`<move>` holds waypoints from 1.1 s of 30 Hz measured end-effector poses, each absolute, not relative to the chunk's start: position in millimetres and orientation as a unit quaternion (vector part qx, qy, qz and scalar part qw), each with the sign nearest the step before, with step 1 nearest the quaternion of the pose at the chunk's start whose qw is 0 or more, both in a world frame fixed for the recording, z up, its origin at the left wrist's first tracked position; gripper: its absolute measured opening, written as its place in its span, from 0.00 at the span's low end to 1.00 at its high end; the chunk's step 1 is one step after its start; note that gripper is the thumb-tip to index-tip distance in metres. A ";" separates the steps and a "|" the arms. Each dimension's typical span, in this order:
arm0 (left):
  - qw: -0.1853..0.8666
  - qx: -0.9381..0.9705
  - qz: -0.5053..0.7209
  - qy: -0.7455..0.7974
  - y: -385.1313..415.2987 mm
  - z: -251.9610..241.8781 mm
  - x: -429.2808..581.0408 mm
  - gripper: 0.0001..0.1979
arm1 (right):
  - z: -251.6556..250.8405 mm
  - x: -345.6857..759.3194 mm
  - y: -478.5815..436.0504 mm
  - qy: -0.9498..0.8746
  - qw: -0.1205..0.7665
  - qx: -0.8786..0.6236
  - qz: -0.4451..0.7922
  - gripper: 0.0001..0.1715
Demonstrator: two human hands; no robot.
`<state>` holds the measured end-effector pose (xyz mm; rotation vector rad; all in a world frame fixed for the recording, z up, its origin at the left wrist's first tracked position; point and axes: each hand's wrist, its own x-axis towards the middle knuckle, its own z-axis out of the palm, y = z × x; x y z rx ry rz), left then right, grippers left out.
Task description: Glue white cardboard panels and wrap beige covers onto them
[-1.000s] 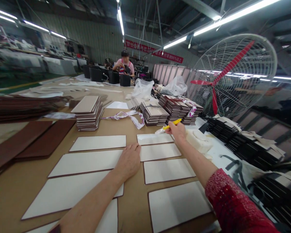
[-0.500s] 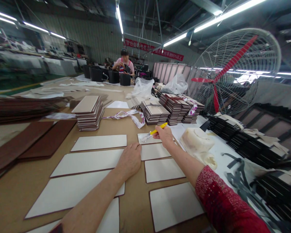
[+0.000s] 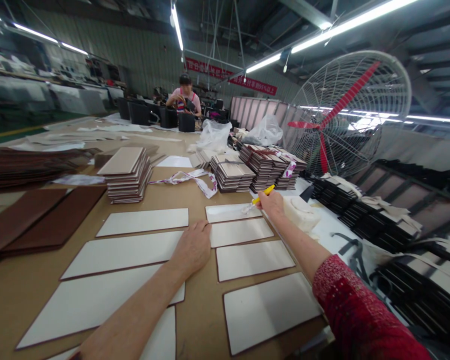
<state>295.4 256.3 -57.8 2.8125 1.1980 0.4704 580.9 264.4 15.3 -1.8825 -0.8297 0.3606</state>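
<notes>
Several white rectangular panels with brown edges lie in two columns on the brown table [image 3: 33, 295]. My left hand [image 3: 190, 247] rests palm down, fingers together, on the right end of a long panel [image 3: 120, 252] in the left column. My right hand [image 3: 273, 204] is closed on a yellow-handled brush [image 3: 260, 194] whose pale tip touches the right end of the farthest small panel [image 3: 227, 212]. Just right of that hand sits a white tub [image 3: 303, 212].
Stacks of finished panels [image 3: 127, 175] [image 3: 232, 176] stand beyond the laid-out ones, with brown sheets [image 3: 48, 220] at left. Black pieces [image 3: 363, 215] pile along the right edge. A big red-bladed fan [image 3: 345, 115] stands at right. A person [image 3: 183, 97] works at the far end.
My right hand swept the brush left across the far small panel, then back to its right end. My left hand has stayed on the long panel.
</notes>
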 end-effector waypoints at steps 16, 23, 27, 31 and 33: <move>0.020 0.908 0.193 0.371 262.1 -44.6 287.6 0.19 | 49.1 563.0 223.0 -0.336 0.591 -0.713 0.173 0.07; 0.071 0.951 0.205 0.220 262.3 -39.1 264.7 0.17 | 30.5 518.8 202.5 -0.302 0.633 -0.622 0.348 0.03; 0.073 0.959 0.217 0.169 255.5 -44.2 262.7 0.17 | 18.8 503.1 204.2 -0.294 0.634 -0.601 0.387 0.02; 0.069 0.961 0.222 0.152 254.0 -44.4 264.7 0.17 | 14.5 492.3 209.0 -0.295 0.628 -0.599 0.400 0.01; 0.067 0.960 0.226 0.152 254.4 -44.0 264.8 0.17 | 13.2 488.5 211.5 -0.297 0.622 -0.603 0.402 0.01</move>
